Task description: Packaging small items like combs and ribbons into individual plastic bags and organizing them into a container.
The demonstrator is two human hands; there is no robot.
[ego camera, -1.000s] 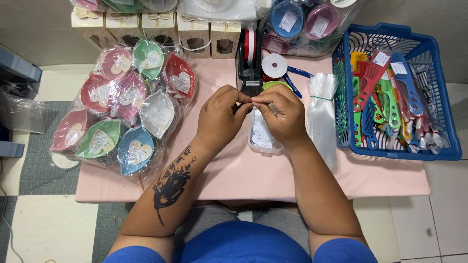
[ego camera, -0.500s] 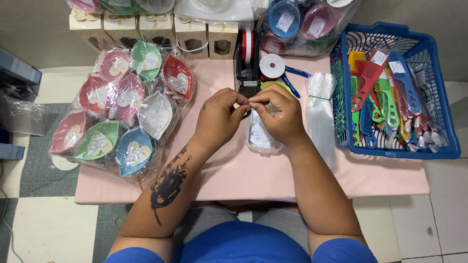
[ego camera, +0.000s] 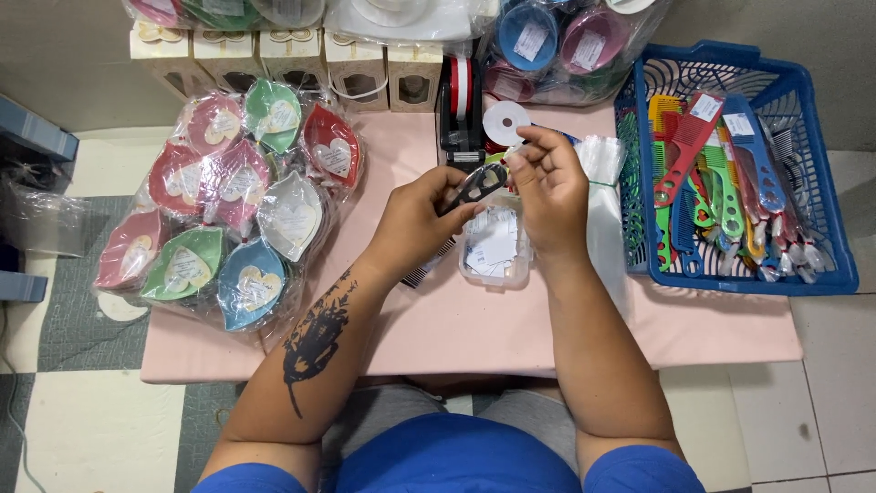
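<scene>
L grip (ego camera: 422, 212) holds black comb (ego camera: 474, 187); R hand (ego camera: 547, 187) pinches at its top.

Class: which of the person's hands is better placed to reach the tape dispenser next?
Probably the right hand: it is raised just beside the tape dispenser, its fingertips pinched. The left hand grips a black comb.
</scene>
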